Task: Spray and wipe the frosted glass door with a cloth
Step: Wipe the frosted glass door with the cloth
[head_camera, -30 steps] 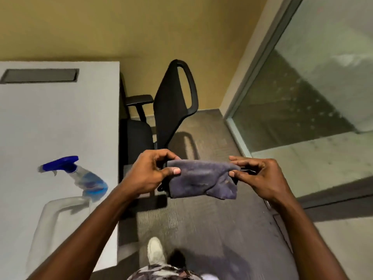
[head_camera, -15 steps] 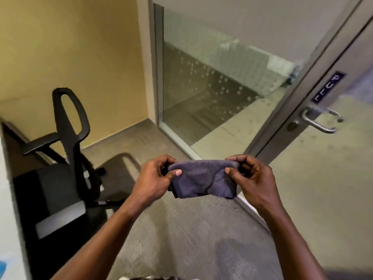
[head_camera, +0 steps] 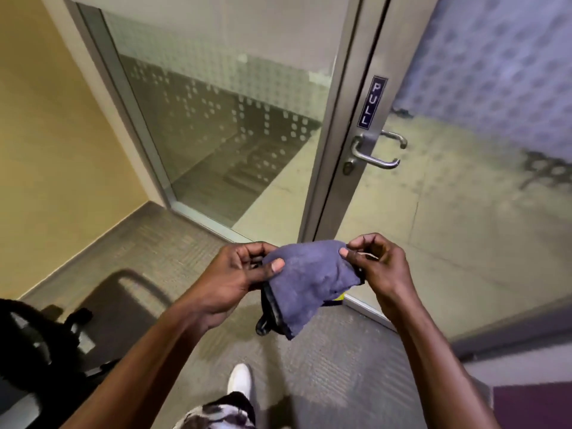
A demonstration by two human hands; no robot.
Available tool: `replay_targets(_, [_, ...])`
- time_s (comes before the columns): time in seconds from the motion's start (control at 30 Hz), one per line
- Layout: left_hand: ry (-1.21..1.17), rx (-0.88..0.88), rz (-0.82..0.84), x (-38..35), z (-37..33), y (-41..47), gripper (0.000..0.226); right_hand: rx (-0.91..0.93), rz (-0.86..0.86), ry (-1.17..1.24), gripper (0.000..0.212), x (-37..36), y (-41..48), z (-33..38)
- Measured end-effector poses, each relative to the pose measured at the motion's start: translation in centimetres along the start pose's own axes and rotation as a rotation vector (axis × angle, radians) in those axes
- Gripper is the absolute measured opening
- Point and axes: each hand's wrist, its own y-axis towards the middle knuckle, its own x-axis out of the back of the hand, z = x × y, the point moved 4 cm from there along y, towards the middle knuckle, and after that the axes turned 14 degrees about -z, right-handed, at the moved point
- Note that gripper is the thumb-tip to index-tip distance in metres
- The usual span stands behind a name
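A folded dark blue-grey cloth (head_camera: 306, 283) hangs between both hands at chest height. My left hand (head_camera: 238, 274) pinches its left edge with thumb on top. My right hand (head_camera: 377, 264) pinches its right corner. Behind the hands stands the frosted glass door (head_camera: 464, 181) with a metal lever handle (head_camera: 371, 156) and a "PULL" label (head_camera: 372, 102). Left of it is a fixed glass panel (head_camera: 223, 125) with a dotted frosted pattern. No spray bottle is in view.
A black office chair (head_camera: 34, 345) sits at the lower left, close to my left arm. A yellow wall (head_camera: 46, 134) runs along the left. Grey carpet (head_camera: 325, 366) covers the floor, and my white shoe (head_camera: 240, 377) shows below.
The view has swung right from the desk and spray bottle to the glass door. Both hands kept hold of the cloth, which now droops lower at its bottom corner.
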Motion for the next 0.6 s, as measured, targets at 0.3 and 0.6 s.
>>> replay_targets(0.3, [0.030,0.082,-0.090,-7.6,-4.9,10.0,0.006,0.744,-0.005,-0.106,0.049,1.8,-2.0,4.7])
replay_targets(0.6, [-0.036,0.175,0.046,-16.2,-9.7,18.1,0.039,1.110,-0.495,-0.552,0.053,1.1,3.1,9.0])
